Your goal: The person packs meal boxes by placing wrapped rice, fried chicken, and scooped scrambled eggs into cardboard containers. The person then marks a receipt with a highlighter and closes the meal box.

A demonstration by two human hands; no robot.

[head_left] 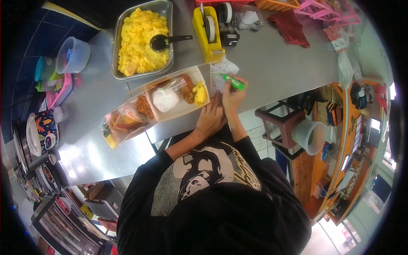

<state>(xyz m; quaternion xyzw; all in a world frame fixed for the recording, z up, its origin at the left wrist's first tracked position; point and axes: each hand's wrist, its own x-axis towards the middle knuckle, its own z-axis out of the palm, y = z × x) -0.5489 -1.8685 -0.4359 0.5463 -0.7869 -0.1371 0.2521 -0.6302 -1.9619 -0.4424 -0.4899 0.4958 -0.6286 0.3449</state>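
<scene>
A green highlighter marker (pixel 233 82) is gripped in my right hand (pixel 233 100), its tip at a printed paper slip (pixel 216 76) with a green mark on it. My left hand (pixel 210 118) lies with fingers stretched out at the slip's lower end, beside my right wrist. Just left of the hands is an open food box (pixel 203 81) holding a wrapped white mound of what looks like rice (pixel 165 99), fried chicken (pixel 187 89) and some scrambled egg (pixel 199 93). A second open box (pixel 146 126) adjoins it, with fried chicken and a printed wrapper inside.
A metal tray (pixel 170 63) of scrambled egg with a black ladle (pixel 160 42) stands behind the boxes. A yellow tape dispenser (pixel 207 38) and a black one (pixel 228 25) are beyond the slip. A red cloth (pixel 290 29) lies at back right; a brown stool (pixel 276 123) stands right.
</scene>
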